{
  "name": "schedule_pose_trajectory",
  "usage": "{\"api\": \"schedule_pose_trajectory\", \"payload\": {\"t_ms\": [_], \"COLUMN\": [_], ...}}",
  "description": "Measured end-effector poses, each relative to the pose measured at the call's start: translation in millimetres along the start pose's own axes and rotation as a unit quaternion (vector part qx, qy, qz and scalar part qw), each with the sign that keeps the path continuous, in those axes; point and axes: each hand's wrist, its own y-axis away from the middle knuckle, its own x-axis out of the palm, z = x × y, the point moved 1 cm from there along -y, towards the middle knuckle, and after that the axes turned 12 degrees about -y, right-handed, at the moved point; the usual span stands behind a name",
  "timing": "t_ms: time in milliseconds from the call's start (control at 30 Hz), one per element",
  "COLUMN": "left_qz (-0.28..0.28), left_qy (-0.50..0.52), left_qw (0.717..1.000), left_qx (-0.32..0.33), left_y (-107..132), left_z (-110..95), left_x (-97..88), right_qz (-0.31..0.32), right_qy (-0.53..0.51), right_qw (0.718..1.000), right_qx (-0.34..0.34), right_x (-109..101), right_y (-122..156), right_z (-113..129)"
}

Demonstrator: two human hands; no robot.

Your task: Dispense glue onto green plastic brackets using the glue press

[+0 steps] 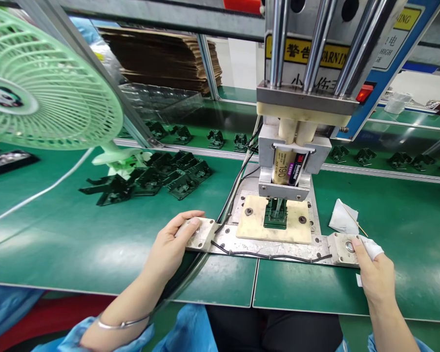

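Observation:
My left hand [172, 244] rests on the left button box [201, 233] of a metal base plate [271, 247], thumb pressed on its top and fingers curled round its edge. My right hand [375, 274] has its thumb at the round button [349, 246] of the right box, and a white wrap covers one finger. Between them a dark green plastic part [276, 215] sits in a cream fixture block [300, 226]. The press head [295, 156] with a glue cartridge [290, 168] stands just above the part.
A green fan [47, 83] stands at the left. A pile of dark plastic parts [157, 178] lies behind my left hand, and more ride the conveyor [220, 139] beyond. White tissue with a thin stick [346, 217] lies right of the fixture. Black cables [234, 190] run along the plate.

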Motion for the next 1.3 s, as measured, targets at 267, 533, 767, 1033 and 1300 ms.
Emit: {"api": "schedule_pose_trajectory", "payload": {"t_ms": [267, 533, 767, 1033, 1300], "left_qz": [-0.007, -0.011, -0.004, -0.001, -0.159], "left_qy": [0.007, 0.014, 0.027, -0.011, -0.266], "left_qw": [1.0, 1.0, 1.0, 1.0, 0.913], "left_qx": [-0.011, -0.016, -0.014, -0.004, 0.264], "left_y": [0.7, -0.5, 0.5, -1.0, 29.8], "left_z": [-3.1, -0.1, 0.1, 0.4, -57.6], "left_x": [1.0, 0.8, 0.8, 0.9, 5.4], "right_qz": [0.004, 0.002, -0.001, -0.002, 0.012], "right_qy": [-0.004, 0.013, 0.027, 0.019, 0.007], "right_qw": [1.0, 0.999, 0.999, 1.0, 0.999], "right_qx": [-0.016, -0.042, -0.026, -0.011, -0.042], "right_x": [-1.3, -1.9, -2.5, -1.4, -0.8], "right_y": [-2.7, -2.4, -2.9, -2.0, -1.4], "right_z": [-6.5, -5.6, -7.4, -5.3, -4.2]}}
